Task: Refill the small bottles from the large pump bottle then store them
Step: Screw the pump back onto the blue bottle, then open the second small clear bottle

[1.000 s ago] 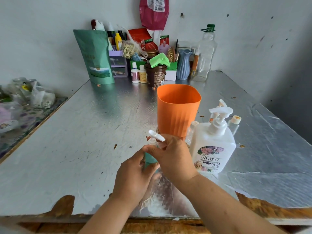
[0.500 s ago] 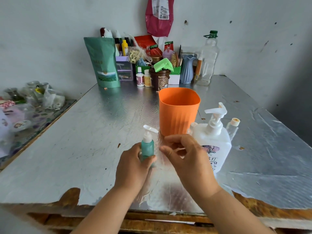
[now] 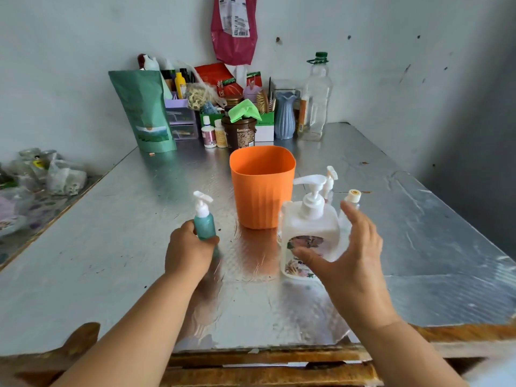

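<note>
L grip [image 3: 190,252]: I see it clamped round the lower body of the small teal pump bottle [image 3: 204,226], which is upright with its pump head above my fingers | R grip [image 3: 349,258]: fingers apart, just beside the large pump bottle [image 3: 310,230] on the counter [image 3: 111,247], contact unclear

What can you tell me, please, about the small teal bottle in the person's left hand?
The small teal bottle looks like translucent plastic and has a white pump fitted on top. It is upright. The left hand grips its lower body, hiding the base, so I cannot tell whether it rests on the table. It is left of the orange cup and apart from it. Its fill level cannot be read.
</note>
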{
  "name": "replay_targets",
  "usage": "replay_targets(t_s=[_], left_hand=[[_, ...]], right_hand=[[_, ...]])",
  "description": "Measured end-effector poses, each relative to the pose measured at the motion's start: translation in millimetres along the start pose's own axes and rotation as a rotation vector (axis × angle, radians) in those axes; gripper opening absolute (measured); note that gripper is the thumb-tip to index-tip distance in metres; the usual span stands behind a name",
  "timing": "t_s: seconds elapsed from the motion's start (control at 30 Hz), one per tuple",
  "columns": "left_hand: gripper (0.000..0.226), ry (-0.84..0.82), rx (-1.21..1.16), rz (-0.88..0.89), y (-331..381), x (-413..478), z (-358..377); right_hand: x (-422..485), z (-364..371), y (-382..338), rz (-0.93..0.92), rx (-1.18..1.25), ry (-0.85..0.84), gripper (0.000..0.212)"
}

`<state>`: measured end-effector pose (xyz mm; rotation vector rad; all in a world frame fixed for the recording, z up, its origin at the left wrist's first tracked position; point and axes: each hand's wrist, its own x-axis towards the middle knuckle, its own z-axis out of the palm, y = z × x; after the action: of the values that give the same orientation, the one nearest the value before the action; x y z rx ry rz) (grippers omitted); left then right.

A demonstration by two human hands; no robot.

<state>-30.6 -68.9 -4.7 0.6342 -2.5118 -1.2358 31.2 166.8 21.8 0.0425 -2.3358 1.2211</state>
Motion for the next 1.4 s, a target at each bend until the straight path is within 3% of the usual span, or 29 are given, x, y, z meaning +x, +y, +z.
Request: replay_targets(t_s=[0.13,0.33,0.6,0.8,0.97,1.13,1.27,1.4], left_hand=[[0.080,0.122,-0.083,-0.029,5.2,-6.3,6.0],[0.050,0.266,-0.254,0.039,13.5,-29.2,15.5],[0.024,0.080,-0.267,0.244,32.9,-61.6,28.9],[0.029,-0.110,-0.180,0.366,48.6,-75.3,48.3],[0.045,-0.160,-0.159,0.302,61.1,-71.3,63.9],[0.043,-0.161,-0.208,0.179,69.9,-57.5,81.8],[0.054,-0.134,-0.161,0.099,71.9,-45.1,94.7],[0.048,-0.154,-0.122,0.101,70.6,-40.2,98.3]], right_hand=[[5.5,7.3,10.0,0.150,0.118,-0.207,0.110],[17.7,12.5,23.6,0.259,0.370,-0.220,0.096],[31.4,-16.9,38.7,0.287,0.289,-0.036,0.078],[41.2,-47.6,57.5,0.318,0.272,0.050,0.076],[44.8,-58.9,66.1,0.318,0.244,0.042,0.079],[39.1,-57.2,67.2,0.308,0.213,0.041,0.068],[22.9,-49.8,63.4,0.348,0.067,0.163,0.098],[4.8,-45.1,52.9,0.245,0.008,0.322,0.093]])
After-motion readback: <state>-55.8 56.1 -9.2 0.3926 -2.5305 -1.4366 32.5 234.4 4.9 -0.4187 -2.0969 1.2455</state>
